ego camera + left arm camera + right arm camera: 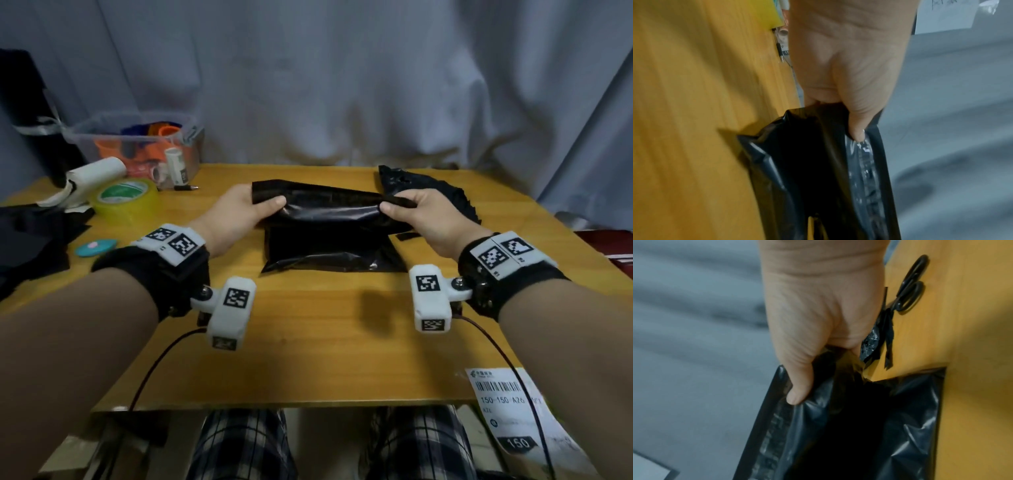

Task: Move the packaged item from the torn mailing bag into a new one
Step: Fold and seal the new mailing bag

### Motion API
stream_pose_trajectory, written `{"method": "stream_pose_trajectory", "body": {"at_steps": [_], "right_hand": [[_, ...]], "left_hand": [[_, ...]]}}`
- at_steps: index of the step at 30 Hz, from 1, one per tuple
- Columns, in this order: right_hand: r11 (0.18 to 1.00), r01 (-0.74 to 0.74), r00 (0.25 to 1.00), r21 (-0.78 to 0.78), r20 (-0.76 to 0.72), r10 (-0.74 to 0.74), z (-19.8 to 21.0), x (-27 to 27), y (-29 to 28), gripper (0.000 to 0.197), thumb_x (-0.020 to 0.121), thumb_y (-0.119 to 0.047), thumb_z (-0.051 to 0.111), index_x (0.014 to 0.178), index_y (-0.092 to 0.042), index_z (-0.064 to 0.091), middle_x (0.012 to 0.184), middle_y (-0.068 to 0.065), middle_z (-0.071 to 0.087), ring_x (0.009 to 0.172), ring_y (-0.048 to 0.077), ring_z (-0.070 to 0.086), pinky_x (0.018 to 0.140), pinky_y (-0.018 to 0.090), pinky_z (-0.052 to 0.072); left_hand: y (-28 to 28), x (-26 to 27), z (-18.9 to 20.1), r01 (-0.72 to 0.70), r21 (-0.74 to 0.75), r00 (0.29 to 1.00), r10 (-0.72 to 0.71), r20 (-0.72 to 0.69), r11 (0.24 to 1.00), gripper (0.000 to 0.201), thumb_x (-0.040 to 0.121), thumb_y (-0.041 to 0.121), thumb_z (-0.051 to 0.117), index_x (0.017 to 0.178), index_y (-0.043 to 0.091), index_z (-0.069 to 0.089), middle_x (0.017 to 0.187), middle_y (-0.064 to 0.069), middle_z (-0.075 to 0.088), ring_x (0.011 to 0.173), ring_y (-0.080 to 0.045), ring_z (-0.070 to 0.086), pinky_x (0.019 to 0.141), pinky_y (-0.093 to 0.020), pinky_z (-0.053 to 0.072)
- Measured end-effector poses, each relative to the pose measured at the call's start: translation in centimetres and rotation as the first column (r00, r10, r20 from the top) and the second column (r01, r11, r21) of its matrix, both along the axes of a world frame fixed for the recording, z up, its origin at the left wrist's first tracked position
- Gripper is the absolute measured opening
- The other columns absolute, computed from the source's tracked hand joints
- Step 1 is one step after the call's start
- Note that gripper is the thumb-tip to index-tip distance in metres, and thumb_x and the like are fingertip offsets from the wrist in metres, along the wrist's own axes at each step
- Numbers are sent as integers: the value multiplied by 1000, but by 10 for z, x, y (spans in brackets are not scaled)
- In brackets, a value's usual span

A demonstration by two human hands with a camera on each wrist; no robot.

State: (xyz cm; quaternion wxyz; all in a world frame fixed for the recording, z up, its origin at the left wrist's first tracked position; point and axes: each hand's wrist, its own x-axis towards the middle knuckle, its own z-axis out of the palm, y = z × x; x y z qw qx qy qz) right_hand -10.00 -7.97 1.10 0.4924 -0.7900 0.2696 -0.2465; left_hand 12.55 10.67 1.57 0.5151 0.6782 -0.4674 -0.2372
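Hands hold a black bag [329, 236] at mid-table: the left hand [239, 209] pinches the bag's left top corner between thumb and fingers, and the right hand [424, 212] pinches the right top corner the same way, so both are clenched on the flap. The flap edge is lifted off the table [308, 359] and stretched between the two hands, while the bag's lower part lies flat on the wood, its bottom edge toward the near edge. In the left wrist view the thumb [857, 126] presses on the bag's rim [877, 162] and the mouth gapes dark beneath it; in the right wrist view the thumb [797, 392] lies on the printed strip along the flap. Whether the packaged item is inside cannot be told, since the interior is only black. A torn bag [428, 185], crumpled, lies at the far right corner, behind the right hand, and black scissors [910, 287] lie beside black scraps [879, 340] there. A small black strip [407, 236] lies just right of the held bag. Near the left edge sit a yellow tape roll [126, 198], a white roll [92, 178], a teal disc [96, 247] and a pen [185, 187]; a clear bin [137, 147] of coloured things stands at the far left corner. A shipping label [513, 411] hangs off the near right corner.
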Motion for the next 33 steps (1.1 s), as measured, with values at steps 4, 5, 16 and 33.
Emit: {"method": "stream_pose_trajectory", "body": {"at_steps": [4, 5, 16, 33], "right_hand": [[981, 183, 983, 65, -18, -182, -27, 9, -8, 15, 87, -21, 66, 83, -7, 65, 81, 6, 68, 73, 15, 64, 70, 26, 52], [973, 227, 973, 45, -61, -224, -34, 12, -10, 20, 86, -25, 67, 85, -6, 65, 84, 7, 68, 76, 16, 65, 71, 26, 52], [867, 400, 898, -297, -59, -435, -3, 41, -30, 48, 90, -43, 54, 86, 4, 66, 85, 18, 69, 83, 31, 63, 81, 42, 52], [963, 141, 986, 232, 55, -158, -30, 34, -26, 34, 86, 4, 60, 115, -13, 51, 106, 4, 59, 103, 21, 60, 88, 33, 54]], "left_hand": [[-14, -11, -27, -94, 149, 995, 96, -6, 984, 18, 93, 18, 55, 106, 12, 65, 98, -2, 67, 91, -16, 63, 81, -26, 47], [-16, -9, -34, -122, 197, 992, 127, -11, 973, 22, 93, 18, 56, 109, 7, 64, 102, -6, 67, 97, -21, 63, 87, -30, 47], [-44, 22, 0, -323, -59, 946, 322, -21, 945, 25, 90, 30, 60, 72, 13, 66, 74, -2, 65, 67, -12, 59, 70, -26, 45], [-42, 20, -28, -22, 320, 981, -41, 188, 947, 76, 78, 20, 74, 142, 15, 34, 130, -2, 52, 117, -17, 51, 100, -28, 41]]}}
